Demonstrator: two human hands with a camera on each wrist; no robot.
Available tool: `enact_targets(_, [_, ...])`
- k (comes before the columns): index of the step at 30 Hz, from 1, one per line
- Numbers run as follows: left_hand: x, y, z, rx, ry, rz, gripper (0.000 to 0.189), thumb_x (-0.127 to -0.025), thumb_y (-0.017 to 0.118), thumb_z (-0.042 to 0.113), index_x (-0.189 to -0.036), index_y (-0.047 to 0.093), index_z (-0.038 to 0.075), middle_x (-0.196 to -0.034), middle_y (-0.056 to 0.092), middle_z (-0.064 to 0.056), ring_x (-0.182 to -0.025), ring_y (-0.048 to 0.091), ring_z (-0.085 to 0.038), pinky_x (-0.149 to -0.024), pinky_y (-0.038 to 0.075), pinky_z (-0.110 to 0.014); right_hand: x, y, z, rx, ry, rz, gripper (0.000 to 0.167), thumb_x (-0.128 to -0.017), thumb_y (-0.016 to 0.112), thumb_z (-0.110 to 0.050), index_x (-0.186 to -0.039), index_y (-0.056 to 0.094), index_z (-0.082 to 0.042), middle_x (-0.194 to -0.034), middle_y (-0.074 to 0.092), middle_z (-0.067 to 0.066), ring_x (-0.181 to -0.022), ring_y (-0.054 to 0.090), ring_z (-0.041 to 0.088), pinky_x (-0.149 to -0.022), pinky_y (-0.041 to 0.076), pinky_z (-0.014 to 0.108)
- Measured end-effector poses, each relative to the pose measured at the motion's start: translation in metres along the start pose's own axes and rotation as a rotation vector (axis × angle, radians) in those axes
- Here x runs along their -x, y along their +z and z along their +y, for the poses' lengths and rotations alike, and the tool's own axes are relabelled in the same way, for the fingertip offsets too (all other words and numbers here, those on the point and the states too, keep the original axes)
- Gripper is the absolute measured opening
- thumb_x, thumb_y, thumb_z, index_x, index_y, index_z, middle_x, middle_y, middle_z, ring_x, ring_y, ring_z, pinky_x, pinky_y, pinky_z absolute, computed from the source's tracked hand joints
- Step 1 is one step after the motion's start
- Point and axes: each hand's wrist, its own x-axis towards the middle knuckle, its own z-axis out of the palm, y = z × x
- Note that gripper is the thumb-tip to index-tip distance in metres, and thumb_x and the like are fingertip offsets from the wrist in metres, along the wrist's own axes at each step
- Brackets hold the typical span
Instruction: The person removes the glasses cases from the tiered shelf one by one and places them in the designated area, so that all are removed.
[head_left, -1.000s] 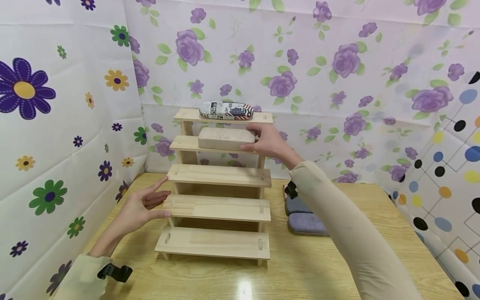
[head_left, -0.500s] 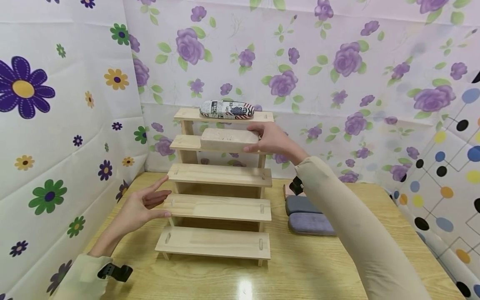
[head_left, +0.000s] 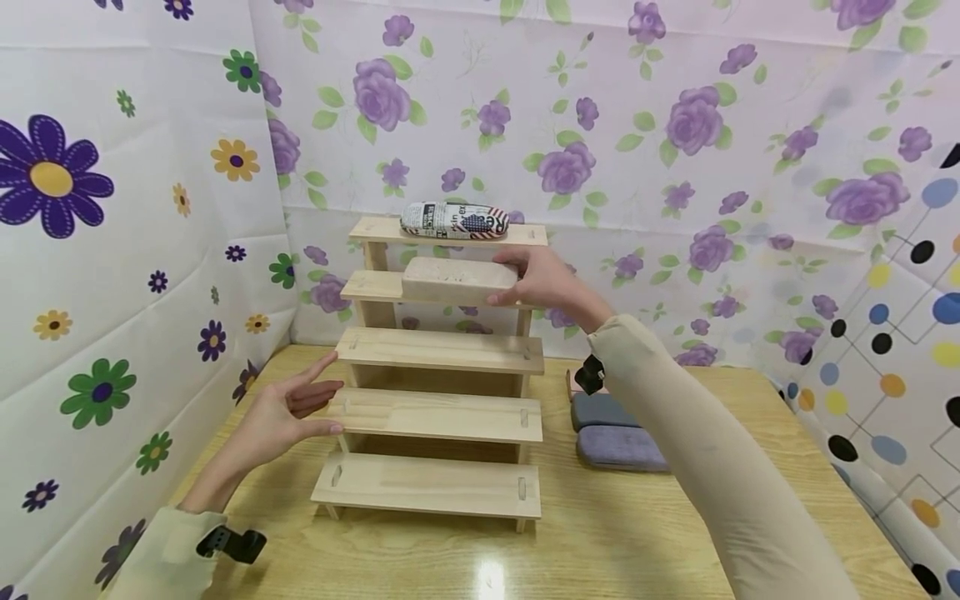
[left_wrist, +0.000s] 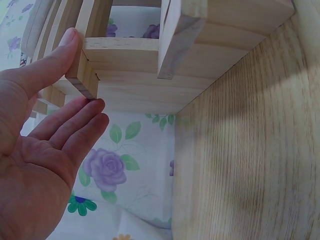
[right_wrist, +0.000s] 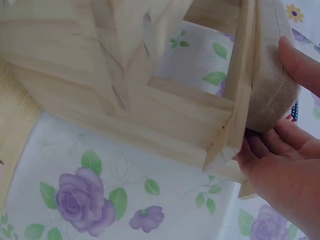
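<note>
A wooden stepped shelf (head_left: 438, 350) stands on the table in the head view. My right hand (head_left: 545, 278) grips the right end of a beige glasses case (head_left: 457, 282), thumb at its front and fingers behind. The case lies lengthwise on the second step from the top, toward the right. My left hand (head_left: 276, 418) holds the left end of a lower step, its thumb at the front edge and straight fingers behind; the left wrist view shows the step's end (left_wrist: 84, 80) between thumb and fingertips. On the top step lies a glasses case with newspaper and flag print (head_left: 453, 221).
Right of the shelf, partly behind the right sleeve, lie a purple glasses case (head_left: 618, 448), a blue-grey case (head_left: 600, 411) and a pinkish one (head_left: 573, 385). Flowered cloth (head_left: 600, 100) hangs behind the wooden table (head_left: 420, 558) and along both sides.
The beige glasses case and my right hand have shifted slightly to the right along the step, mostly in the first half second. My left hand stays in place.
</note>
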Motion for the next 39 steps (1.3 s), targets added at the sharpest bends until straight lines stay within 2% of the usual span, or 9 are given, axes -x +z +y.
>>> enact_targets(6, [0.000, 0.000, 0.002, -0.010, -0.005, 0.001, 0.100, -0.083, 0.092, 0.008, -0.166, 0.038, 0.023, -0.139, 0.063, -0.026, -0.128, 0.062, -0.040, -0.101, 0.056, -0.039, 0.006, 0.006, 0.005, -0.117, -0.043, 0.047, 0.065, -0.079, 0.092, -0.008, -0.139, 0.066, 0.000, -0.116, 0.072, 0.013, -0.099, 0.067, 0.026, -0.085, 0.058, 0.032])
enact_targets(12, [0.001, 0.001, 0.001, -0.017, -0.012, 0.001, 0.101, -0.082, 0.092, 0.008, -0.166, 0.038, 0.022, -0.139, 0.064, -0.025, -0.129, 0.061, -0.040, -0.101, 0.055, -0.038, 0.011, 0.013, 0.013, -0.243, -0.037, 0.076, 0.068, -0.083, 0.091, -0.008, -0.143, 0.062, 0.001, -0.116, 0.071, 0.016, -0.099, 0.067, 0.027, -0.081, 0.059, 0.031])
enact_targets(21, [0.000, 0.000, 0.001, -0.013, -0.008, 0.000, 0.101, -0.082, 0.092, 0.008, -0.166, 0.037, 0.023, -0.139, 0.063, -0.025, -0.129, 0.061, -0.040, -0.101, 0.055, -0.036, 0.018, 0.016, 0.016, -0.317, -0.029, 0.112, 0.070, -0.084, 0.090, -0.010, -0.147, 0.060, -0.002, -0.122, 0.069, 0.014, -0.106, 0.067, 0.028, -0.087, 0.057, 0.035])
enact_targets(29, [0.001, 0.001, 0.000, -0.008, -0.010, 0.005, 0.101, -0.082, 0.092, 0.008, -0.166, 0.037, 0.023, -0.139, 0.063, -0.026, -0.130, 0.060, -0.040, -0.102, 0.055, -0.036, 0.024, 0.016, 0.019, -0.361, -0.011, 0.138, 0.074, -0.084, 0.091, -0.011, -0.150, 0.057, -0.005, -0.120, 0.070, 0.015, -0.107, 0.067, 0.029, -0.089, 0.058, 0.037])
enact_targets(33, [0.001, 0.000, -0.001, -0.010, -0.006, 0.006, 0.101, -0.082, 0.092, 0.008, -0.166, 0.038, 0.023, -0.139, 0.064, -0.025, -0.129, 0.060, -0.040, -0.102, 0.055, -0.037, 0.028, 0.015, 0.020, -0.396, -0.006, 0.146, 0.074, -0.085, 0.090, -0.010, -0.150, 0.057, -0.005, -0.125, 0.069, 0.016, -0.111, 0.067, 0.029, -0.092, 0.058, 0.035])
enact_targets(39, [0.001, 0.001, -0.001, -0.010, 0.005, 0.005, 0.101, -0.082, 0.092, 0.008, -0.166, 0.038, 0.022, -0.139, 0.064, -0.024, -0.129, 0.061, -0.040, -0.101, 0.055, -0.035, 0.032, 0.012, 0.023, -0.424, -0.025, 0.159, 0.070, -0.085, 0.089, -0.008, -0.148, 0.059, -0.003, -0.130, 0.067, 0.016, -0.114, 0.066, 0.030, -0.088, 0.059, 0.029])
